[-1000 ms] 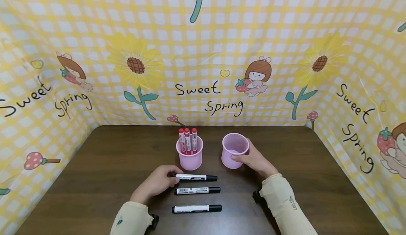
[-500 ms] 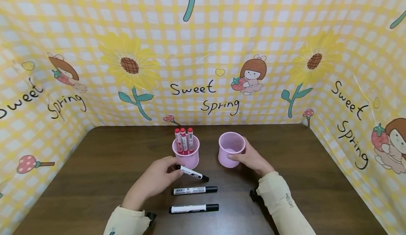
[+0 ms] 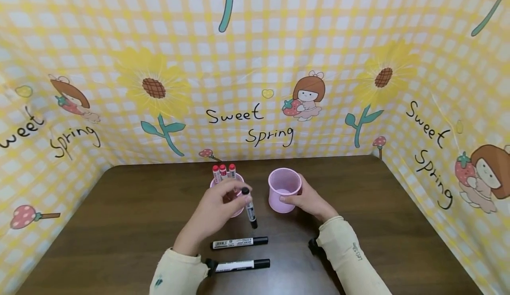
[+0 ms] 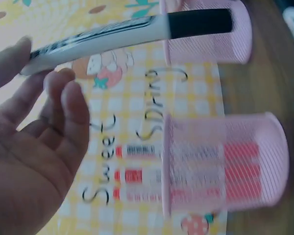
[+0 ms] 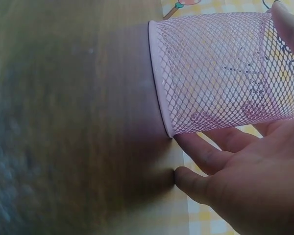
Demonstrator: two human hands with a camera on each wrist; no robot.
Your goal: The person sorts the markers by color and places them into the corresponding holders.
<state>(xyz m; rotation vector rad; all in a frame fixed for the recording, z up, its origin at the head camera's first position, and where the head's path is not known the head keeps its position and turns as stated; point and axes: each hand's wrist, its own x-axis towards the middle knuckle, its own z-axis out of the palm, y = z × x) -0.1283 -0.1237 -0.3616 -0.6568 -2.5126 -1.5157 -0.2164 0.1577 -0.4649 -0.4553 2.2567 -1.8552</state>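
Observation:
My left hand (image 3: pixel 219 204) pinches a black-capped white marker (image 3: pixel 250 209) by its end, between thumb and fingers. The marker hangs steeply, cap down, in front of the gap between two pink mesh pen cups. In the left wrist view the marker (image 4: pixel 122 36) crosses above the left cup (image 4: pixel 225 164), which holds several red-capped markers (image 4: pixel 137 176). My right hand (image 3: pixel 311 199) holds the right cup (image 3: pixel 284 191) from its right side, thumb on the front. No pens show inside that cup. The right wrist view shows the mesh cup (image 5: pixel 220 73) standing on the table against the fingers.
Two more black-capped markers lie crosswise on the brown table (image 3: pixel 99 224), one (image 3: pixel 239 242) nearer the cups and one (image 3: pixel 243 265) closer to me, partly behind the left sleeve (image 3: pixel 179 270). A yellow checked cloth (image 3: pixel 239 64) walls the back and sides.
The left hand has lifted the farthest black marker off the table, turned it from lying flat to steep, and carried it up toward the cups. The right hand stays on its cup.

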